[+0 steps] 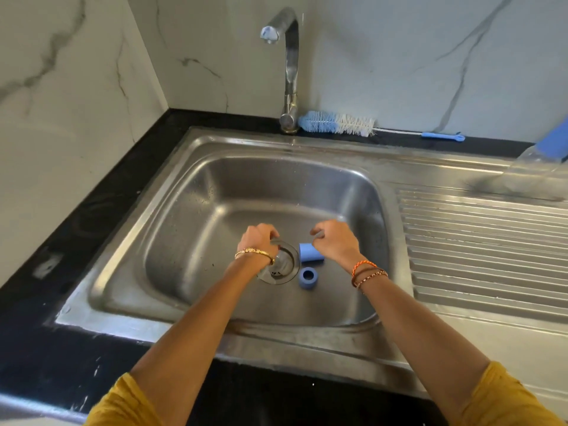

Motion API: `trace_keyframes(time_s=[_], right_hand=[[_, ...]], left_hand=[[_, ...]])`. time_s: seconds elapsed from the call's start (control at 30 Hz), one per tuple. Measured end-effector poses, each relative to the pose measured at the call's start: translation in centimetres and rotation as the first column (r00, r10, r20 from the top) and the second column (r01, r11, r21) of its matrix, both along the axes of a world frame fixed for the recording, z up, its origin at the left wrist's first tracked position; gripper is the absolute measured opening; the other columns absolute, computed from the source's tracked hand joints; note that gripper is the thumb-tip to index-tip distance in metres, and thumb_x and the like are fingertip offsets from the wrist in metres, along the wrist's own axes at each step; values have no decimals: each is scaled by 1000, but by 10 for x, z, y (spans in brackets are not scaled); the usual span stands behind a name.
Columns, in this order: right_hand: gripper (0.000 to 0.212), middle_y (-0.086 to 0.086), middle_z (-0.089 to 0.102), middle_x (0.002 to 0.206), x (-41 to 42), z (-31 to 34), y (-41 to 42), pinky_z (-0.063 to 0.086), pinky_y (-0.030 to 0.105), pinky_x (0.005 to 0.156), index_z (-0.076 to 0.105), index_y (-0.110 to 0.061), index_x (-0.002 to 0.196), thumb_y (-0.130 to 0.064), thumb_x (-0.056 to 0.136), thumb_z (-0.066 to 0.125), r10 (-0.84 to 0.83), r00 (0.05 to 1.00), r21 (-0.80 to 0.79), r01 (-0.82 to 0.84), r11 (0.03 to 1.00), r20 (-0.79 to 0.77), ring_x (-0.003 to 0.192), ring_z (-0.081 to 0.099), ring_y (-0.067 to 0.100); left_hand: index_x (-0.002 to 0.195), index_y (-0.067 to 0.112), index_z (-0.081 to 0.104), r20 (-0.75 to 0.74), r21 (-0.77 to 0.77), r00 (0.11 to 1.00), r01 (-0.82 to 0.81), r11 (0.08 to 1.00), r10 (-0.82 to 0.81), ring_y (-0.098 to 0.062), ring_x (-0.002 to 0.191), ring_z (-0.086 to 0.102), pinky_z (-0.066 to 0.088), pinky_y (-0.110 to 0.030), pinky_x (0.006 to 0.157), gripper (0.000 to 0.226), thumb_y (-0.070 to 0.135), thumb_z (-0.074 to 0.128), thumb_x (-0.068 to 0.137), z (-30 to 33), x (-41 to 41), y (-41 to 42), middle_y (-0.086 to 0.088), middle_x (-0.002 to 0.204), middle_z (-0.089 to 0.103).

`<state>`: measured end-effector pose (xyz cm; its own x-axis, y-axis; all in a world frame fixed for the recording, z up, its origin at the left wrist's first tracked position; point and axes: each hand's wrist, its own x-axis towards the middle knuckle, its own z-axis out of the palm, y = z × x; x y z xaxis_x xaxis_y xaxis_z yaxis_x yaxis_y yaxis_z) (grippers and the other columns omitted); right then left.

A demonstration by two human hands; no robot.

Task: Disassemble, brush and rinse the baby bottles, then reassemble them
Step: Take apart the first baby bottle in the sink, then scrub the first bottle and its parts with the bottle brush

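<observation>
A clear plastic baby bottle body [281, 261] lies over the round drain [290, 272] at the bottom of the stainless steel sink basin [196, 210], partly hidden by the left wrist. The left hand [258, 239] is above it with fingers curled; whether they grasp the bottle cannot be told. The right hand [333, 239] is just beside, fingers curled round a small translucent piece [318, 233], too blurred to identify. A blue cylindrical cap [309, 253] lies on its side beneath the right hand, and a blue screw ring [308, 277] rests nearby on the basin floor. A blue-and-white bristle bottle brush [338, 123] lies on the black counter behind the sink, beside the chrome faucet [290, 72]. A second clear bottle with blue top [547, 149] sits at the far right edge.
</observation>
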<state>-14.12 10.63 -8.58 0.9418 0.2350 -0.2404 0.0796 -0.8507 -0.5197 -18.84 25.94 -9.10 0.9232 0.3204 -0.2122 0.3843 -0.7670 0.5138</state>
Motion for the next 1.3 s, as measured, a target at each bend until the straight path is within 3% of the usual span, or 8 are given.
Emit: trace_keyframes(time_s=[0.23,0.47,0.53,0.63,0.77,0.87,1.03,1.3], right_hand=[[25,2,71,103,19,35,-14,42,20,82,69,-14,106,-14,82,62,-157,975,322,99,941,158,99,63,15],[20,11,70,97,40,56,-23,42,9,71,70,-4,96,3,81,59,-355,915,663,146,734,192,83,59,12],[20,11,69,97,49,60,-25,42,6,69,70,-3,97,3,82,59,-425,887,696,189,693,181,83,58,12],[21,12,69,99,73,66,-28,45,17,79,68,-3,101,1,83,57,-498,854,701,263,662,149,90,62,19],[29,14,66,112,115,66,-31,42,30,91,65,0,107,2,81,51,-501,851,568,336,751,159,107,59,28],[45,13,53,132,151,63,-36,35,32,101,52,-5,129,-3,84,46,-422,893,373,342,862,157,122,48,29],[45,11,46,137,203,56,-44,34,40,100,42,-7,134,-9,89,44,-337,877,28,349,937,343,126,36,35],[36,13,50,129,243,41,-51,32,39,100,52,-5,122,-4,87,47,-190,880,-231,313,921,435,123,38,32]], left_hand=[[108,13,65,233,31,969,73,997,-78,-23,108,57,45,-32,93,27,18,68,81,41,1,-3,-6,119,61],[96,4,70,495,-126,869,48,991,21,-19,93,61,39,-10,77,14,7,64,83,68,4,-9,-10,100,67],[96,2,70,512,-181,857,39,983,60,-16,86,60,36,-6,72,15,6,59,87,71,15,-13,-11,98,68],[97,4,70,456,-243,886,29,970,88,-8,76,53,35,0,67,15,8,57,89,74,46,-18,-8,95,69],[105,8,68,221,-269,968,-54,962,116,-16,96,60,39,-14,83,20,11,59,87,60,96,-18,-7,108,67],[113,9,64,78,-279,980,-157,947,185,-22,110,57,41,-24,94,28,13,61,86,43,121,-18,-8,117,64],[105,11,68,46,-282,981,-168,945,188,-22,104,61,44,-25,89,22,13,63,84,23,146,-30,-8,109,67],[91,14,73,101,-267,980,-141,953,173,-15,85,61,43,-21,75,13,12,61,85,15,159,-31,-5,94,71]])
